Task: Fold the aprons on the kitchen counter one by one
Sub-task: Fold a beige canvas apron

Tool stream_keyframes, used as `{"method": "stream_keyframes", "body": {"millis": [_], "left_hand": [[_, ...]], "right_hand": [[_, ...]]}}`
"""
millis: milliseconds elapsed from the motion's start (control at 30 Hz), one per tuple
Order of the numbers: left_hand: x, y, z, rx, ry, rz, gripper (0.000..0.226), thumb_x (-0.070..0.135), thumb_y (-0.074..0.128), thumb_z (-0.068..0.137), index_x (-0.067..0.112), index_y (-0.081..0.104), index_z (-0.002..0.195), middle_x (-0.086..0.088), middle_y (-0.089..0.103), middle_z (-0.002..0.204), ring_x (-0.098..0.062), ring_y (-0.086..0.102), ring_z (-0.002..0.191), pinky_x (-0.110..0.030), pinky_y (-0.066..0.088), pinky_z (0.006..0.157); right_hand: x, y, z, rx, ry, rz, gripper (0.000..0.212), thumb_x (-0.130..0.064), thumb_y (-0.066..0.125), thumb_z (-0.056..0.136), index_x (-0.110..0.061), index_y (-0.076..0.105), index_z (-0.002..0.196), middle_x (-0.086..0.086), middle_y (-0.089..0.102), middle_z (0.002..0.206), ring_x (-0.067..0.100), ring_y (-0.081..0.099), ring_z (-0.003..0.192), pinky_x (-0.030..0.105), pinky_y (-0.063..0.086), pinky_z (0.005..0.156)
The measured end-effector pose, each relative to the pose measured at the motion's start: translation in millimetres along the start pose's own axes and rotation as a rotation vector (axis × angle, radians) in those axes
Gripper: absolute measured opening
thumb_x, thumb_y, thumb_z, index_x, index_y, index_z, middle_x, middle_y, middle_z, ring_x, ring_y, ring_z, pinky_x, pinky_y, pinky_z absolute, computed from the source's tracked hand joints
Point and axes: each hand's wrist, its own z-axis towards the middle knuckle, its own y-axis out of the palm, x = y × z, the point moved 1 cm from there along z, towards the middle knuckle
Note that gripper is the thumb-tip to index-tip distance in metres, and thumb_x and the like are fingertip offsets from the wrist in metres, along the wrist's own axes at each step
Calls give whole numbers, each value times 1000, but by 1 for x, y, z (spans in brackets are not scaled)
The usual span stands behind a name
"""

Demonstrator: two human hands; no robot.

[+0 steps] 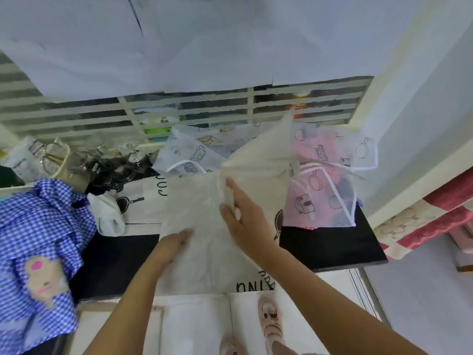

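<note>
Standing nearest: pink slippers (270, 319) on pale floor, below counter (332, 244) front edge.
Counter: black top, showing front-L & front-R of cream apron (194, 216).
L hand (174, 243): flat on cream apron nr front edge, palm down, fingers straight & together, pressing cloth; nothing clasped.
R hand (240, 219): just R of L hand, a bit farther in; thumb & fingers clamped on a fold of cream apron, cloth betw. thumb & forefinger.
Cream apron: mid-counter; front hem w/ black lettering hanging over front edge; L part lying flat, R part lifted into a peak toward back edge; black pan print at R side.
Gingham apron (38, 226): blue-white check, crumpled heap at L end, spilling over front edge; pink-tan bear patch on it.
White cloth (107, 213): small bundle just beside gingham apron, L of cream apron.
Pink apron (325, 198): sheer, white trim, line-drawn pans & houses; back-R corner, partly behind raised flap.
Pale apron (184, 155): sheer white, car & leaf doodles; along back edge, behind cream apron.
Clutter (115, 167): black cables & glassware, back-L corner; too blurred for more.
Window grille (179, 111): white bars beyond back edge.
Quilt (435, 213): red & cream, off R end of counter.
</note>
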Motion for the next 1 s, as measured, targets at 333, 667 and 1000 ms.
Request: {"method": "stream_keyframes", "body": {"millis": [333,667,1000], "left_hand": [[-50,-29,11,93,-34,-94,42,52,57,90,13,62,103,-6,65,97,-19,60,86,-26,44,66],[-61,-39,28,323,110,294,19,21,60,92,3,62,86,-6,59,79,-25,55,76,-29,37,61],[-62,-69,36,644,151,-120,21,19,60,93,1,65,85,-10,61,75,-23,56,72,-28,39,62]], "right_hand": [[92,153,-58,-806,-63,-831,61,-19,41,96,-14,12,150,14,-13,159,34,-2,146,43,12,117],[128,90,-84,-749,-111,-953,103,-34,78,61,-19,27,148,14,16,155,38,32,139,50,28,112],[167,36,-104,-711,-148,-1144,130,0,77,40,-30,16,151,6,34,151,32,17,142,45,4,113]]}}
